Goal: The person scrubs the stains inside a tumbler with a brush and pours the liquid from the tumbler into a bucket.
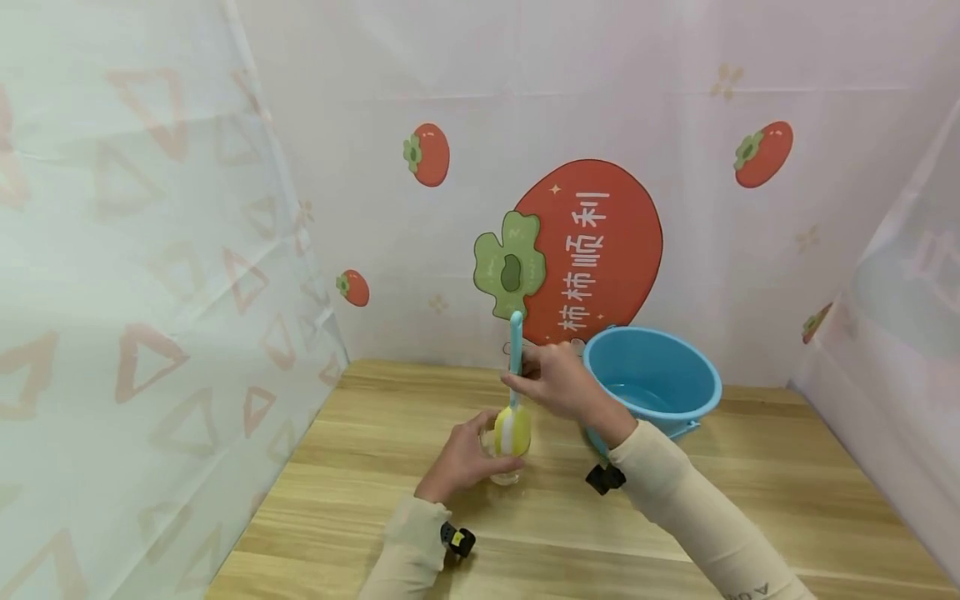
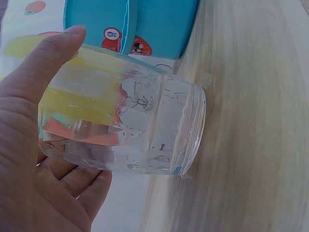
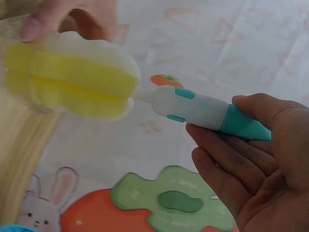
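My left hand (image 1: 467, 458) grips a clear glass (image 2: 159, 121) around its side, thumb on one side and fingers on the other. The glass stands on the wooden table, and water drops show on its wall. Into its mouth dips the yellow and white sponge head (image 3: 72, 77) of a bottle brush. Above it, my right hand (image 1: 558, 379) pinches the brush's white and turquoise handle (image 3: 212, 112) between thumb and fingers. In the head view the handle points upward, with the sponge partly inside the glass.
A blue bucket (image 1: 652, 371) stands at the back right, just beyond my right wrist. The wooden table (image 1: 360, 467) meets a white cloth backdrop (image 1: 360, 183) printed with persimmons, and cloth walls rise on both sides.
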The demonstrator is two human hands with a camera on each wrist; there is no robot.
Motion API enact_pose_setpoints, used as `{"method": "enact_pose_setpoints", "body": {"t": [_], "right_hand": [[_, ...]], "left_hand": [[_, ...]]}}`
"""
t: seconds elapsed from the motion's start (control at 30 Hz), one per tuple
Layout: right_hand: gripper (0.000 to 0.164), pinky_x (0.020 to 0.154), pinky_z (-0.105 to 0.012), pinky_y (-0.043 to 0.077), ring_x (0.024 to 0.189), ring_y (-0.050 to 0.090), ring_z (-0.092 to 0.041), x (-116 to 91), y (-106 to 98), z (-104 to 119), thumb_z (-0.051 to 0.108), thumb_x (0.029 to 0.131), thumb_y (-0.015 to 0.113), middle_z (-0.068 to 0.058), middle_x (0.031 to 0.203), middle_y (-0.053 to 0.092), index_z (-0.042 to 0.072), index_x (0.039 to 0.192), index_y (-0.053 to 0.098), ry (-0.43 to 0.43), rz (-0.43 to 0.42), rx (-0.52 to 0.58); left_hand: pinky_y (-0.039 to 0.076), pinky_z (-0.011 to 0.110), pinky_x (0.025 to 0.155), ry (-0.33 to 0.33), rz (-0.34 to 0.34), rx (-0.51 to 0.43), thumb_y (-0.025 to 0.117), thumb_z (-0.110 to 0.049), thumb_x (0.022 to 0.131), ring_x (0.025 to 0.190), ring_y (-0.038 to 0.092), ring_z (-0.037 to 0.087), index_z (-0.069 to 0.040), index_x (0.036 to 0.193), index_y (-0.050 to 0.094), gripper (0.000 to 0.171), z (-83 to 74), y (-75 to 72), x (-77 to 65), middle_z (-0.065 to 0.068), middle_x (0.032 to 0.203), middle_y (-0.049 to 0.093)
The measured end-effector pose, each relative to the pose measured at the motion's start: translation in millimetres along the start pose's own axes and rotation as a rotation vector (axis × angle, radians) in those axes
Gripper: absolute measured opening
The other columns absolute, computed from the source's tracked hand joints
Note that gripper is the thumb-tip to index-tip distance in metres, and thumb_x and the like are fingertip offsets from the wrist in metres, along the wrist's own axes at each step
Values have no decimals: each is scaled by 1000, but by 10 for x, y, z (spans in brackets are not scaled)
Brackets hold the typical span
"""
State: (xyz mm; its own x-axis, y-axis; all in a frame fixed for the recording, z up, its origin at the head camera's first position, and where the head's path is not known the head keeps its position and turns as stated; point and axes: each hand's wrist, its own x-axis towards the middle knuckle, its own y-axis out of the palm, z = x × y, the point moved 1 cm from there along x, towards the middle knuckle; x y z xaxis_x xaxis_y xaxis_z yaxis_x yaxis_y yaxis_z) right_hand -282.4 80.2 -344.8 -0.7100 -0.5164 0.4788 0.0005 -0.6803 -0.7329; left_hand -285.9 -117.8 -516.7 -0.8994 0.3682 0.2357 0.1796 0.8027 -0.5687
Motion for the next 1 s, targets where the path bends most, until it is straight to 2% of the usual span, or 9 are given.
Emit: {"method": "enact_pose_setpoints", "body": {"t": [0.13,0.2,0.33,0.43,0.5,0.63,0.83,0.9,1.0], "right_hand": [[11,71,-24,62,77,77,-6,-97,163,-131,20,95,81,0,84,80,11,91,75,29,30,-17],[11,68,-22,60,75,75,-5,-118,194,-161,20,95,81,1,83,80,12,91,76,34,32,-11],[10,72,-26,63,79,78,-8,-72,98,-87,20,95,81,0,85,81,11,92,76,12,20,23],[11,76,-30,64,82,80,-11,2,-37,28,20,95,81,-1,87,82,10,93,77,5,10,45],[11,77,-31,65,83,80,-11,45,-93,80,20,95,81,-1,88,82,10,93,77,6,10,55],[9,74,-30,64,80,79,-10,70,-26,54,17,94,81,-1,86,81,11,91,76,-19,7,44],[8,73,-26,63,78,78,-8,-33,210,-79,17,95,80,-1,85,81,11,92,77,22,59,45],[8,74,-26,63,79,78,-9,-40,209,-74,17,95,80,-1,86,81,11,91,77,31,70,52],[8,75,-28,64,80,79,-10,-3,125,-19,17,95,81,-2,87,81,11,92,76,3,51,55]], "left_hand": [[55,53,105,-25,16,17,90,-52,81,134,62,36,-12,153,53,89,11,15,-15,9,149,64],[53,54,108,-34,20,14,90,-51,82,137,60,37,-11,153,53,90,14,28,-25,9,151,62],[59,43,95,-30,14,0,91,-51,80,116,69,25,-14,150,56,87,11,40,-24,4,136,71],[58,32,83,-3,6,-11,92,-50,79,95,69,12,-19,140,61,75,15,29,-3,-4,116,74],[56,27,79,9,4,0,92,-51,79,90,68,6,-22,133,63,68,16,10,16,-9,109,74],[57,29,80,-5,0,7,92,-52,79,92,69,10,-20,141,60,76,2,-32,38,-5,113,75],[58,35,89,-40,0,14,90,-54,79,109,68,16,-12,154,53,93,7,-19,19,8,144,67],[58,33,86,-45,6,1,90,-54,80,107,68,15,-13,153,54,92,15,-5,15,6,140,69],[57,30,79,-42,7,-22,92,-53,78,95,68,13,-17,147,58,84,15,1,12,0,122,74]]}}
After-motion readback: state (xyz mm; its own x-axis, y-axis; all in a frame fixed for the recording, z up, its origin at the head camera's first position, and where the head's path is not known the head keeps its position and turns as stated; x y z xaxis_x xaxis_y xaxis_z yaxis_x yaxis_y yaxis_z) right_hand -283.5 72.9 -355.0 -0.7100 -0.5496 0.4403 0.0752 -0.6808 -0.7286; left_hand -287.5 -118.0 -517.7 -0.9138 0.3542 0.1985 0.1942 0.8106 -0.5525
